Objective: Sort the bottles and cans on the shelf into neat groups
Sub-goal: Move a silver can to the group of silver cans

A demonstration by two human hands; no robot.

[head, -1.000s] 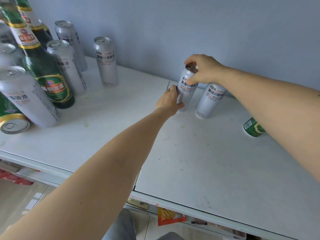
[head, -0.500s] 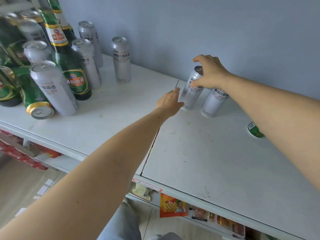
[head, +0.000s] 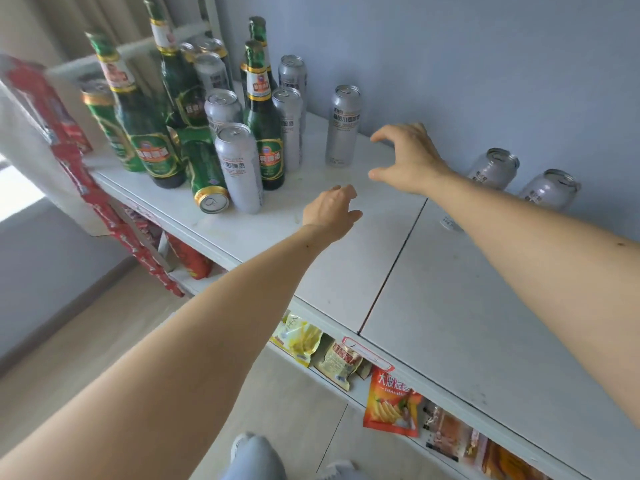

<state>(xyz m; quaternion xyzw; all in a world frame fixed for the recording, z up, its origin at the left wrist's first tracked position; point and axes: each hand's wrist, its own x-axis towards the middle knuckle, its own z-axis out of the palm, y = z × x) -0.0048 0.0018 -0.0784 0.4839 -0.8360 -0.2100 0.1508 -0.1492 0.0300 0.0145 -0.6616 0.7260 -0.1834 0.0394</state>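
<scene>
Both hands hover over the white shelf (head: 346, 271) with nothing in them. The left hand (head: 330, 211) has loosely curled, released fingers above the shelf's middle; the right hand (head: 407, 159) spreads its fingers wide, also released, nearer the back edge. A lone silver can (head: 343, 126) stands upright just beyond the right hand at the back edge. Two more silver cans (head: 493, 169) stand at the back edge past the right forearm. Green bottles (head: 263, 126), silver cans and a lying green can (head: 207, 181) crowd the shelf's left end.
</scene>
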